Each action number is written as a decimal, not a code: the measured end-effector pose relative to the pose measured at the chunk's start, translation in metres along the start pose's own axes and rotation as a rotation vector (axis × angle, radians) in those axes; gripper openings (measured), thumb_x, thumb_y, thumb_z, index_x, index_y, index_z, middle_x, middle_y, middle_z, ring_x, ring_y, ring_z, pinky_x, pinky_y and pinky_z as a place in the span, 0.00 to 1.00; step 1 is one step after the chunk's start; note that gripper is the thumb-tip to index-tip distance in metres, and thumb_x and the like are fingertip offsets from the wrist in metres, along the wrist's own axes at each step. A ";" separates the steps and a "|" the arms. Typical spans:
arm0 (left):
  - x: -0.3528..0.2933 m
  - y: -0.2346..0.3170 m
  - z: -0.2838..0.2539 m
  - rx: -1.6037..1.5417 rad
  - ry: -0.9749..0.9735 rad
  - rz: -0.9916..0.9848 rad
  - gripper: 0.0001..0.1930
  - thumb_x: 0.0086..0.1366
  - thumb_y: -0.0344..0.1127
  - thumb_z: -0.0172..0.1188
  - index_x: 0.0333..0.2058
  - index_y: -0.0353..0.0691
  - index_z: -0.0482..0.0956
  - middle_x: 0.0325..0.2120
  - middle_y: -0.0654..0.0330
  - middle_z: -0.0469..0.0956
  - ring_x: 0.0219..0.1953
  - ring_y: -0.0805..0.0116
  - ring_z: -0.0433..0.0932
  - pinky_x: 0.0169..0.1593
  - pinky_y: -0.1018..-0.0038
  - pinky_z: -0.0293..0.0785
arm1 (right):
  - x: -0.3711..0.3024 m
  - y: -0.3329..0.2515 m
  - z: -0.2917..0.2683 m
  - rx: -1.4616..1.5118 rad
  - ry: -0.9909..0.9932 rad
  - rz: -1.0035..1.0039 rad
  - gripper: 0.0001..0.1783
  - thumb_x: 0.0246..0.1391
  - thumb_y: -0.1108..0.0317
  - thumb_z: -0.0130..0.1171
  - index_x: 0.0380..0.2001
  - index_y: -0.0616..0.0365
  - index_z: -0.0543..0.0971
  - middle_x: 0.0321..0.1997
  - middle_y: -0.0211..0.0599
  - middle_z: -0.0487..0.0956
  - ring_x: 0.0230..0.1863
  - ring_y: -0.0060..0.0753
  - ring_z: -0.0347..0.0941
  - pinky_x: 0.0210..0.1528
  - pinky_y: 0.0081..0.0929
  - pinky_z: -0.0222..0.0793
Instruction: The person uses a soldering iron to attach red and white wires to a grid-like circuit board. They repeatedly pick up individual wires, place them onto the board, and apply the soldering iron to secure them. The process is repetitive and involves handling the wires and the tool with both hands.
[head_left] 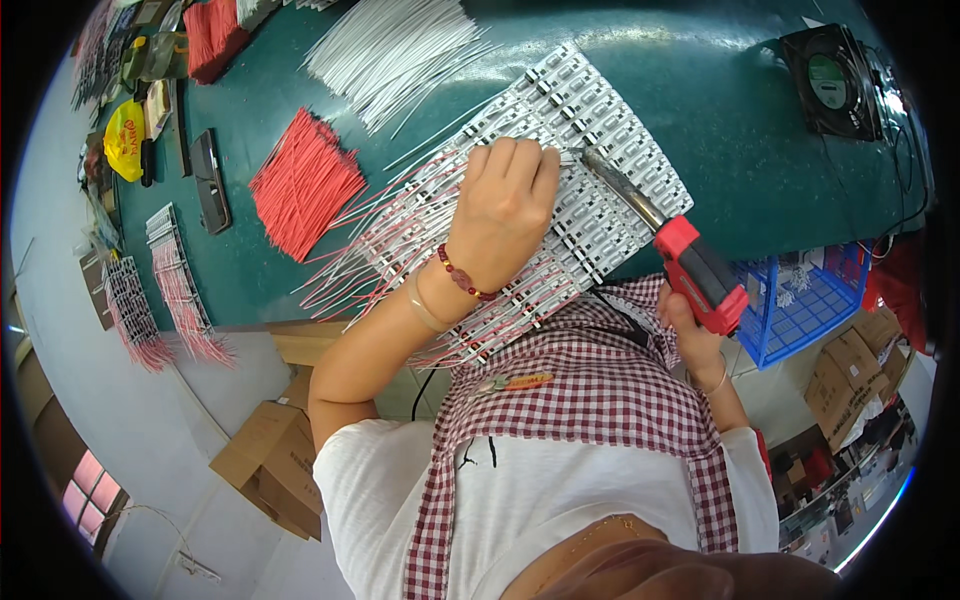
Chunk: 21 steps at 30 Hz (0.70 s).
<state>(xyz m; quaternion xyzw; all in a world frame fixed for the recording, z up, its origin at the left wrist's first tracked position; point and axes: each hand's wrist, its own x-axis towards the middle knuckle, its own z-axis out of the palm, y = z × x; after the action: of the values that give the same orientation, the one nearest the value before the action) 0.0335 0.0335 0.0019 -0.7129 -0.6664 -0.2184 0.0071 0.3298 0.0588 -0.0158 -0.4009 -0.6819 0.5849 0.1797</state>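
Note:
My left hand (508, 205) rests with curled fingers on a white panel of small circuit strips (610, 130) lying on the green table, pinching something tiny at the fingertips that I cannot make out. Red and white wires (385, 245) fan out from the panel's near edge. My right hand (690, 335) grips the red handle of a soldering iron (700, 270). Its metal shaft slants up and left, and the tip (585, 155) touches the panel just beside my left fingertips.
A loose bundle of red wires (305, 185) and a bundle of white wires (395, 50) lie on the green table (720, 60). A black fan (830, 80) sits far right. A blue basket (800, 305) hangs below the edge. Cardboard boxes (270, 460) stand on the floor.

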 end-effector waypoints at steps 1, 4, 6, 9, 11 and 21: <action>0.000 0.000 0.000 0.004 -0.001 0.002 0.14 0.51 0.25 0.55 0.39 0.33 0.78 0.27 0.59 0.67 0.31 0.62 0.68 0.36 0.68 0.63 | 0.000 -0.002 0.001 -0.004 0.010 0.016 0.14 0.56 0.70 0.61 0.44 0.63 0.76 0.33 0.28 0.78 0.33 0.24 0.73 0.35 0.24 0.69; -0.001 0.000 0.001 0.011 -0.005 0.000 0.15 0.51 0.25 0.55 0.40 0.33 0.78 0.27 0.59 0.66 0.31 0.62 0.68 0.36 0.69 0.63 | 0.000 -0.007 0.010 0.027 0.113 0.004 0.22 0.59 0.56 0.59 0.47 0.64 0.72 0.25 0.31 0.74 0.24 0.21 0.67 0.27 0.20 0.63; -0.002 0.001 0.001 0.017 -0.012 0.000 0.15 0.51 0.25 0.55 0.40 0.33 0.78 0.27 0.59 0.66 0.31 0.62 0.68 0.36 0.69 0.63 | 0.002 -0.018 0.014 0.113 0.193 -0.013 0.28 0.60 0.49 0.57 0.49 0.65 0.70 0.21 0.32 0.71 0.19 0.19 0.63 0.22 0.18 0.59; -0.001 0.000 0.001 0.030 -0.045 -0.006 0.15 0.52 0.25 0.55 0.40 0.34 0.78 0.27 0.58 0.66 0.32 0.62 0.68 0.36 0.68 0.63 | 0.010 -0.040 0.004 0.268 0.330 -0.057 0.34 0.59 0.43 0.55 0.51 0.66 0.68 0.18 0.33 0.70 0.15 0.20 0.61 0.19 0.20 0.57; 0.002 0.002 0.001 0.018 -0.075 -0.006 0.14 0.52 0.26 0.55 0.40 0.34 0.78 0.27 0.58 0.66 0.32 0.62 0.68 0.37 0.67 0.63 | 0.015 -0.049 -0.016 0.344 0.439 -0.159 0.35 0.59 0.42 0.53 0.52 0.66 0.67 0.17 0.32 0.68 0.14 0.20 0.60 0.19 0.20 0.57; 0.008 0.012 0.005 0.183 -0.082 0.007 0.11 0.55 0.26 0.58 0.38 0.37 0.78 0.30 0.59 0.70 0.35 0.61 0.71 0.42 0.65 0.65 | 0.077 -0.046 -0.196 0.264 1.137 -0.287 0.19 0.61 0.58 0.57 0.45 0.64 0.73 0.18 0.32 0.71 0.13 0.20 0.62 0.20 0.23 0.64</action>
<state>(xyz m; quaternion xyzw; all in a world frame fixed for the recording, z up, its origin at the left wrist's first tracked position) 0.0462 0.0411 0.0031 -0.7199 -0.6808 -0.1274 0.0457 0.4069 0.2457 0.0591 -0.5289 -0.4476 0.3283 0.6419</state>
